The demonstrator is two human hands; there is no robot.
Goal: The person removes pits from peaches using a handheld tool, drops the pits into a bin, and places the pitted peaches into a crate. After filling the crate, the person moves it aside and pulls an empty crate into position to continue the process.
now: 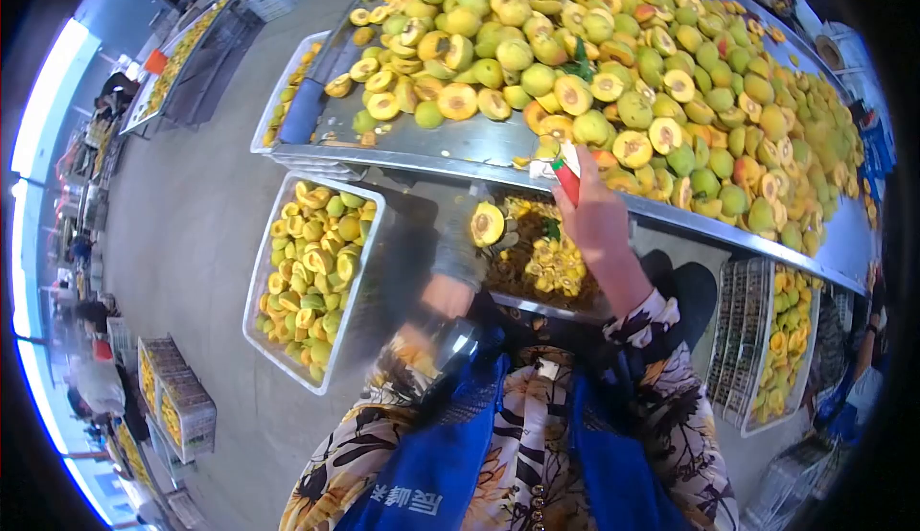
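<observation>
My left hand (467, 255), in a grey glove and smeared by motion, is closed around a halved yellow peach (487, 224) with its cut face up. My right hand (596, 217) grips a tool with a red and green handle (566, 182) at the table's front edge; its working end is hard to make out. Below both hands a bin (556, 309) holds peach pits and yellow scraps (556, 267). Beyond my right hand a big heap of whole and halved peaches (594, 80) covers much of the metal table (431, 143).
A white crate of peach halves (376, 234) stands on the floor at my left. Another filled crate (757, 406) is at my right, beside stacked crates. More crates (196, 421) stand farther left. Other people work at tables in the background and at the far right.
</observation>
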